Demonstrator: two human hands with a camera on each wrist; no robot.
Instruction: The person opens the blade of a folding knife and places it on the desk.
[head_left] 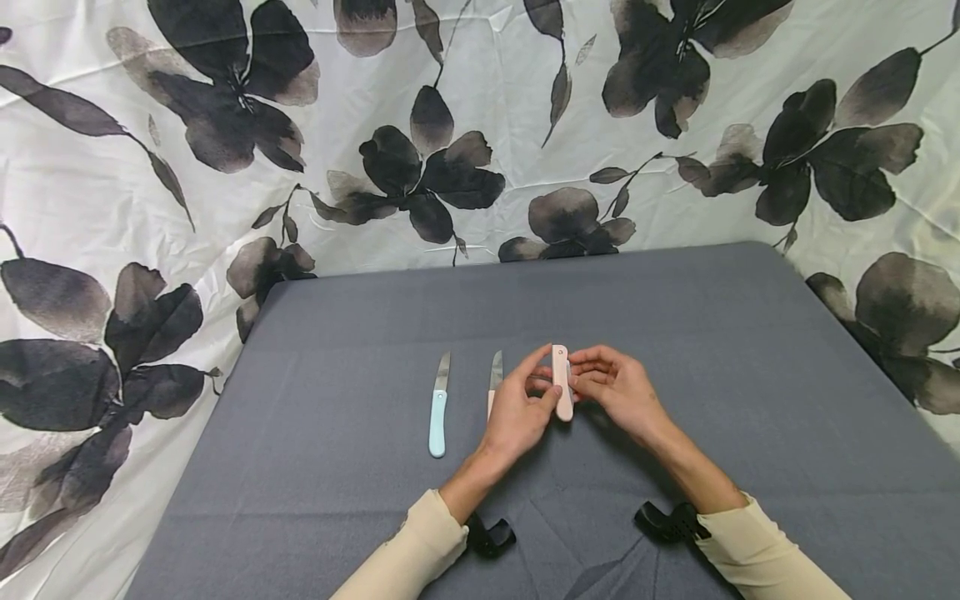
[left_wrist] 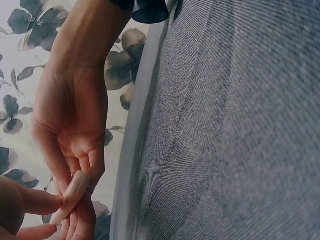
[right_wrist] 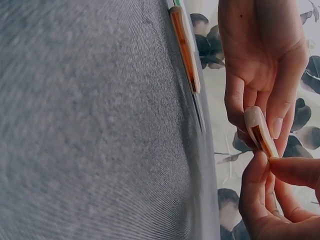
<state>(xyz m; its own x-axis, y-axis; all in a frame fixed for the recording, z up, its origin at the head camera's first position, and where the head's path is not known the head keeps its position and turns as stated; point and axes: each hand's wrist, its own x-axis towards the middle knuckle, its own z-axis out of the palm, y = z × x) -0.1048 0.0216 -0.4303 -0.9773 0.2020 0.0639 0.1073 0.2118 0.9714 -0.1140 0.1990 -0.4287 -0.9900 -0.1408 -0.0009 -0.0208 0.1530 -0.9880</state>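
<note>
We hold a pink folding knife [head_left: 562, 382] between both hands, lifted just above the grey table [head_left: 750, 350]. Our left hand [head_left: 517, 408] curls its fingers [left_wrist: 80, 170] round the knife's lower half, thumb on one side and fingertips on the other. Our right hand [head_left: 618, 387] meets it from the other side, and its fingers [right_wrist: 257, 172] pinch the knife's edge, thumb and forefinger pressed close together. In the right wrist view the knife's slot faces us, with a dark line running down its middle; we cannot tell whether a blade has begun to come out.

Just to the left of our left fingers a knife with a pale pink handle [head_left: 494, 379] lies on the table, its handle partly hidden behind that hand. Further left of it, apart from both hands, lies a light blue handled knife [head_left: 438, 412], blade pointing away from us. A floral cloth [head_left: 150, 167] hangs behind the table.
</note>
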